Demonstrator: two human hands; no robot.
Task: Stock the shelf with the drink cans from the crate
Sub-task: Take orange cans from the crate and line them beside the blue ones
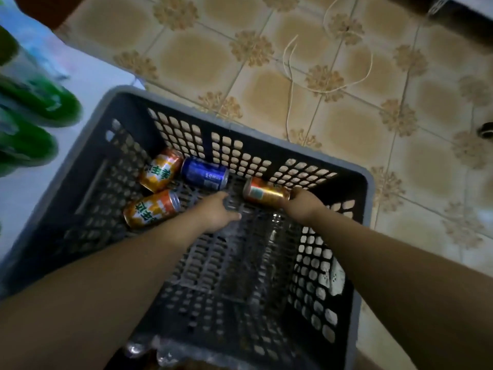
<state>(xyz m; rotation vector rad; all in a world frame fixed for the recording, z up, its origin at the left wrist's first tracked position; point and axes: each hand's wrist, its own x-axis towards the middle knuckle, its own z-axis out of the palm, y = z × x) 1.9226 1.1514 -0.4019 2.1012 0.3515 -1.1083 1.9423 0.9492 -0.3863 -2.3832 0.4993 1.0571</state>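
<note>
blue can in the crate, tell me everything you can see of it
The blue can is a metal-looking drink can, dark blue with small blurred white print and a silvery rim at its right end. It lies on its side on the lattice floor of the crate, close to its far wall. Its left end meets or nearly meets an orange can. The left hand, fingers relaxed, lies just short of it; contact cannot be told. The right hand grips a separate gold can.
</note>
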